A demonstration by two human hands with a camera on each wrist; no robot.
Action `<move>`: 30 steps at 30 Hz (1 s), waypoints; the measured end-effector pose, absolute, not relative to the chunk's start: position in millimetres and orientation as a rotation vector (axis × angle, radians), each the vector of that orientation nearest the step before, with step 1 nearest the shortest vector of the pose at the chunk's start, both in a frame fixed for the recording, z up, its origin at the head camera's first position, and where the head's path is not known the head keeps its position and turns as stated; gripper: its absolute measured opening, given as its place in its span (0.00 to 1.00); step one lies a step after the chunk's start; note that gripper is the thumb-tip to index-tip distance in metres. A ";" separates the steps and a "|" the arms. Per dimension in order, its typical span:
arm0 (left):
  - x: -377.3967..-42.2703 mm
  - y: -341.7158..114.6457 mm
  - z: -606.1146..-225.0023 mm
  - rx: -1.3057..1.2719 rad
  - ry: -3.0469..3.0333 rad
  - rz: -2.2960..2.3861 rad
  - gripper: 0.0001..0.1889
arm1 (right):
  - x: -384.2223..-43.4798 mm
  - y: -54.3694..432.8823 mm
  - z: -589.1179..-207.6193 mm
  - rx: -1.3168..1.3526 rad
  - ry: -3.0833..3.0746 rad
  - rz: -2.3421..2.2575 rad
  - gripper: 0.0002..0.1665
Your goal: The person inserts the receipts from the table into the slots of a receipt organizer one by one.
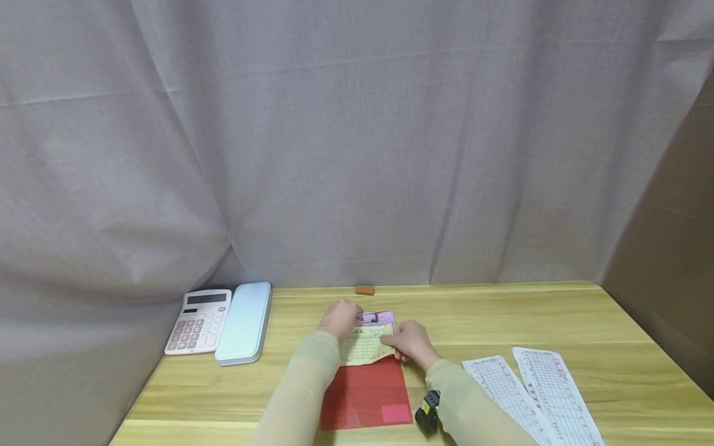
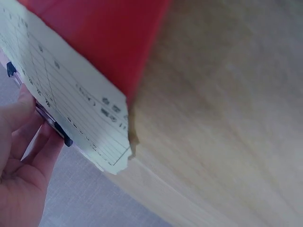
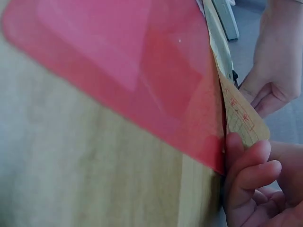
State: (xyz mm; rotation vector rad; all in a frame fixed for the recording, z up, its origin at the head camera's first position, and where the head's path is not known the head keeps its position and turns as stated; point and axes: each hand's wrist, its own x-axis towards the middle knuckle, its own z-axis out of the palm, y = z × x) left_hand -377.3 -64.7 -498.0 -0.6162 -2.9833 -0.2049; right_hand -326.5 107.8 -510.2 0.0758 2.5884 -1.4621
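Calculator (image 1: 199, 322) sits at the far left of the wooden table (image 1: 474, 313), with a pale-blue pencil case (image 1: 243, 323) just beside it; the case looks closed, so its contents cannot be seen. Next, the left hand (image 1: 339, 318) pinches the clip (image 1: 374, 318) at the head of a red clipboard (image 1: 362, 399). A cream printed form (image 1: 365, 347) lies across the board's upper part, next to the clip — whether the clip has caught it, I cannot tell. Behind stands a small orange-brown block (image 1: 365, 290), near the curtain (image 1: 357, 186). A pink patch (image 1: 395, 414) marks the board's near right corner. The right hand (image 1: 414, 342) holds the form's right edge between thumb and fingers. My judgement: a sideways tug there could skew or tear the thin paper, and a clip let go too soon could nip a fingertip or leave the form loose. A black wrist camera (image 1: 427, 412) sits by the right sleeve (image 1: 453, 396). Farther right, two white printed sheets (image 1: 560, 390) lie close together.
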 end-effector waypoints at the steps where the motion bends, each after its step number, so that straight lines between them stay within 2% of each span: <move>1: -377.2 -64.8 -498.2 -0.623 -2.982 -0.204 0.03 | -326.7 107.7 -509.8 0.071 2.594 -1.447 0.17; 7: -376.5 -67.2 -498.4 -0.684 -2.961 -0.225 0.04 | -327.7 107.7 -509.0 0.104 2.588 -1.401 0.15; 16: -374.2 -68.5 -494.8 -0.681 -2.977 -0.286 0.02 | -325.9 103.8 -509.3 0.070 2.658 -1.374 0.21; 24: -375.9 -63.7 -500.8 -0.709 -2.935 0.008 0.01 | -328.5 99.8 -510.7 0.075 2.673 -1.378 0.19; 30: -374.0 -61.8 -496.9 -0.684 -2.937 0.033 0.05 | -332.3 100.4 -510.5 0.125 2.685 -1.316 0.20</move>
